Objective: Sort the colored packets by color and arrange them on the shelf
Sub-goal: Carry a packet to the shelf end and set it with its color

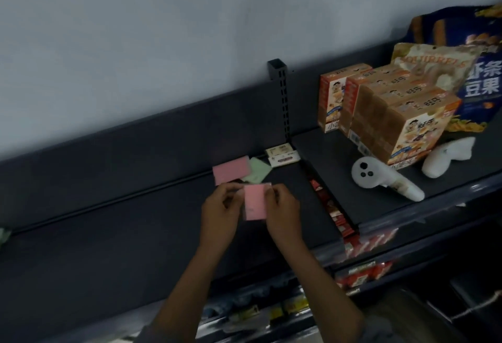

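Both hands over the dark grey metal shelf [135, 234]. Left hand [221, 211] and right hand [282, 207] hold one flat pink rectangular packet [254, 201] between them, fingers curled and clamped on its left and right edges, packet upright, near mid-shelf. Behind it a second pink flat packet [231, 170] lies on the shelf, overlapping a pale green flat packet [256, 170]. Two small white printed packets [282, 155] sit by the slotted upright post [282, 103]. White handheld controller [380, 179] on the neighbouring shelf section.
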The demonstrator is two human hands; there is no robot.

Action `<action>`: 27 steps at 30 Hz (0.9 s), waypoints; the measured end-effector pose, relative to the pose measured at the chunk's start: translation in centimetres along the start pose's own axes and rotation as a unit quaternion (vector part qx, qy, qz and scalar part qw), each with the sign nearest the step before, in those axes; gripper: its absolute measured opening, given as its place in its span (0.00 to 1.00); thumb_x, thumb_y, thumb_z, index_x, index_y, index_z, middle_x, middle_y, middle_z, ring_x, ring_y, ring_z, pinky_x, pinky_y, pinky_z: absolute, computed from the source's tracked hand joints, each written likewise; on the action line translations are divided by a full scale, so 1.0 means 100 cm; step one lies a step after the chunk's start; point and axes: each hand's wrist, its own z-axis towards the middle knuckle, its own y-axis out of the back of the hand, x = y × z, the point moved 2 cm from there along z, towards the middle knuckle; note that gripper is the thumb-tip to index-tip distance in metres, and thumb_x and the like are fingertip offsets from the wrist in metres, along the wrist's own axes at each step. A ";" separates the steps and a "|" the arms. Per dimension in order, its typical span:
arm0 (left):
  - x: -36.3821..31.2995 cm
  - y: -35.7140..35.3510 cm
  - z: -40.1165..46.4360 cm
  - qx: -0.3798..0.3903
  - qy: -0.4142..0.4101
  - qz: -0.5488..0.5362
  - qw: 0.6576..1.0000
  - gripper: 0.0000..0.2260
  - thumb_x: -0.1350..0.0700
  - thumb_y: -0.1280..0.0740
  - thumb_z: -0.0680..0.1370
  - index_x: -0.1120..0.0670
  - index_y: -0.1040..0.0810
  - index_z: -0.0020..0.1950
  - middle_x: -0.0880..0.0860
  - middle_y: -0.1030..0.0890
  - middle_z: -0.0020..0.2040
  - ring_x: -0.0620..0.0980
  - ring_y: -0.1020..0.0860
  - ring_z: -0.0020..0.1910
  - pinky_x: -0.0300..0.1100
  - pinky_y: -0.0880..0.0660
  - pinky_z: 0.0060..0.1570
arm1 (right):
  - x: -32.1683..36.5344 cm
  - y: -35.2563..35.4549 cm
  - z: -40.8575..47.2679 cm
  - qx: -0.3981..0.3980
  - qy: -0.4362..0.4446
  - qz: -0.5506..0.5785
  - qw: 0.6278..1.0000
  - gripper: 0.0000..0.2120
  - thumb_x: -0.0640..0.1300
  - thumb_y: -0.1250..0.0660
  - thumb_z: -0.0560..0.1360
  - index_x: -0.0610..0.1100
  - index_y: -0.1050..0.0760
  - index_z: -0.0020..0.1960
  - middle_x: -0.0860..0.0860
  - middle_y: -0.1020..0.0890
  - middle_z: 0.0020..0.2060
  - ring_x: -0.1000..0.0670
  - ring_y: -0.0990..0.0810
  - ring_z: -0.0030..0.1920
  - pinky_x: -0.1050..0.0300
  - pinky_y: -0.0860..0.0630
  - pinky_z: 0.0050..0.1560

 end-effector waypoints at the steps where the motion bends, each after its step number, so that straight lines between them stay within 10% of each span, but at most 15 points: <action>1: 0.001 0.007 -0.003 -0.001 0.000 0.000 1.000 0.08 0.61 0.34 0.82 0.49 0.18 0.54 0.42 0.16 0.51 0.41 0.18 0.50 0.40 0.20 0.48 | 0.000 -0.007 -0.002 0.007 -0.004 0.006 1.000 0.13 0.48 0.42 0.85 0.43 0.26 0.45 0.49 0.22 0.37 0.58 0.24 0.35 0.60 0.28 0.31; 9: 0.025 0.053 -0.028 -0.036 0.025 -0.012 0.999 0.12 0.60 0.35 0.83 0.50 0.20 0.64 0.44 0.16 0.54 0.43 0.18 0.52 0.41 0.19 0.49 | 0.013 -0.059 -0.023 0.038 0.004 -0.011 0.999 0.13 0.50 0.44 0.85 0.45 0.27 0.47 0.49 0.21 0.39 0.51 0.21 0.39 0.50 0.24 0.35; 27: 0.091 0.270 -0.125 -0.221 0.078 -0.022 0.972 0.09 0.58 0.33 0.82 0.50 0.19 0.60 0.47 0.16 0.50 0.44 0.17 0.48 0.49 0.17 0.44 | 0.076 -0.247 -0.161 0.193 0.074 0.006 0.978 0.11 0.47 0.40 0.84 0.43 0.25 0.48 0.51 0.21 0.38 0.59 0.21 0.34 0.64 0.27 0.30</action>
